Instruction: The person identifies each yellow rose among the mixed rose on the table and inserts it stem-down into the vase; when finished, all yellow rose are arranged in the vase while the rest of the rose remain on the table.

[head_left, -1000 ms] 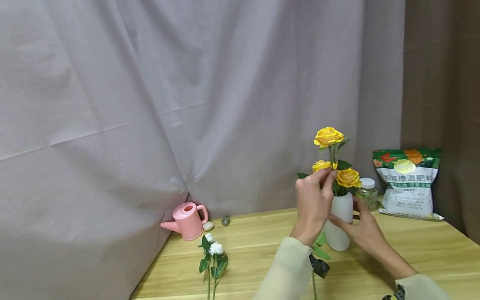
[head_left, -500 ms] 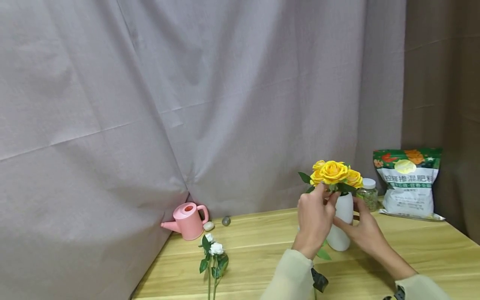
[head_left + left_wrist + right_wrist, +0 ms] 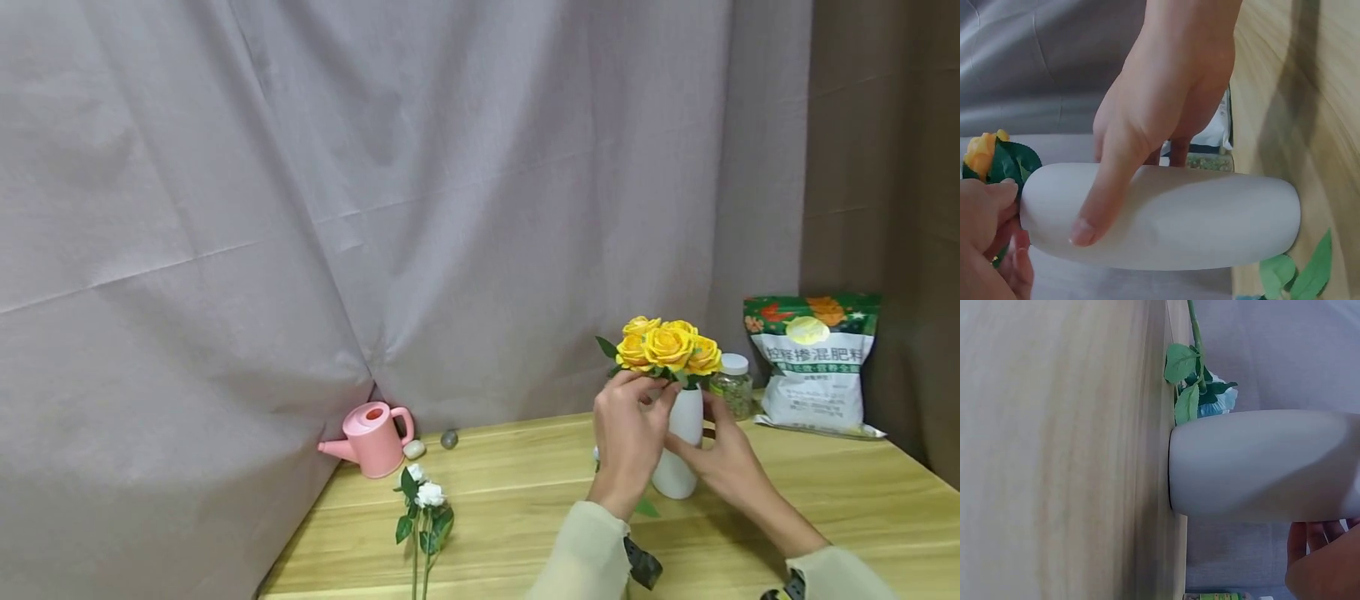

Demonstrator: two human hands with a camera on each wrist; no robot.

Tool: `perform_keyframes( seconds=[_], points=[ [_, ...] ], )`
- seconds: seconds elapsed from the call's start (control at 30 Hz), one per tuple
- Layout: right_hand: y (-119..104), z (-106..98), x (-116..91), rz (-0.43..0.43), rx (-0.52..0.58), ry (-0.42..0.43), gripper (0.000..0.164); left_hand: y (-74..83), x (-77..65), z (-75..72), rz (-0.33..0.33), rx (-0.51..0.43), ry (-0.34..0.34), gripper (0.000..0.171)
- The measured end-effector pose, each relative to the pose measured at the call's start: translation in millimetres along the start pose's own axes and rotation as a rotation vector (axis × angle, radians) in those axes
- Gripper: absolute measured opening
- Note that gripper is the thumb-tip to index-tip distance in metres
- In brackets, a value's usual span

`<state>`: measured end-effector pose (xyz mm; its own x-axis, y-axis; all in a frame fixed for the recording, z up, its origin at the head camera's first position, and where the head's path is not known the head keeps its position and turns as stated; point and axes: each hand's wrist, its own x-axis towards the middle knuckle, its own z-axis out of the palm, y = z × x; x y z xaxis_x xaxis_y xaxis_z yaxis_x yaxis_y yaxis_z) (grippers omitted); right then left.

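Note:
A bunch of yellow roses [image 3: 667, 346] with green leaves stands in a white vase [image 3: 678, 454]. The left hand [image 3: 628, 429] is at the vase mouth, its thumb and fingers pinching a rose stem just under the blooms. In the left wrist view the left hand [image 3: 988, 234] is beside a dark green leaf [image 3: 1017, 159] at the rim. Around the vase's upper side, the right hand [image 3: 723, 450] grips it, with the thumb [image 3: 1094, 215] along the near wall. The right wrist view shows the right hand [image 3: 1329, 565] against the upright vase [image 3: 1260, 465], whose base is on the table.
Two white roses [image 3: 429, 495] lie on the wooden table [image 3: 517, 500] left of the hands. Behind them are a pink watering can [image 3: 375, 442] and two pebbles [image 3: 414, 450]. A lidded jar [image 3: 733, 387] and a fertilizer bag [image 3: 813, 367] stand right of the vase.
The tall yellow rose has gone down into the vase, its bloom now level with the others. The left hand has moved down with it; the right hand still grips the vase.

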<state>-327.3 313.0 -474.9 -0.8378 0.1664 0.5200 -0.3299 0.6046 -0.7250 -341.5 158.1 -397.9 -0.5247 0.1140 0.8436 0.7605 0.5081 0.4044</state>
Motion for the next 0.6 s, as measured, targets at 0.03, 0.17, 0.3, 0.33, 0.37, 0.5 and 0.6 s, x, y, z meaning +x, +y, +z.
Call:
perform_keyframes(
  seconds=[0.03, 0.17, 0.3, 0.33, 0.37, 0.5, 0.6],
  points=[
    [1, 0, 0, 0.002, 0.002, 0.000, 0.089, 0.6, -1.0, 0.1, -0.012, -0.019, 0.016, 0.023],
    [2, 0, 0, 0.012, 0.001, -0.008, 0.091, 3.2, -2.4, -0.6, -0.047, -0.062, 0.077, 0.021],
    [2, 0, 1, 0.024, -0.001, -0.012, 0.092, 8.2, 1.1, -3.8, -0.039, -0.048, 0.113, 0.018],
    [2, 0, 1, 0.027, -0.001, -0.014, 0.092, 9.3, 2.1, -4.7, -0.029, -0.038, 0.121, 0.017],
    [2, 0, 1, 0.026, 0.003, -0.015, 0.091, 10.4, 2.7, -5.8, -0.021, -0.023, 0.128, 0.017],
    [1, 0, 1, 0.023, 0.008, -0.011, 0.089, 10.4, 2.1, -6.0, 0.016, 0.046, 0.133, 0.018],
    [2, 0, 1, 0.016, 0.008, -0.003, 0.089, 6.9, -1.1, -3.3, 0.033, 0.100, 0.127, 0.018]
  ],
)
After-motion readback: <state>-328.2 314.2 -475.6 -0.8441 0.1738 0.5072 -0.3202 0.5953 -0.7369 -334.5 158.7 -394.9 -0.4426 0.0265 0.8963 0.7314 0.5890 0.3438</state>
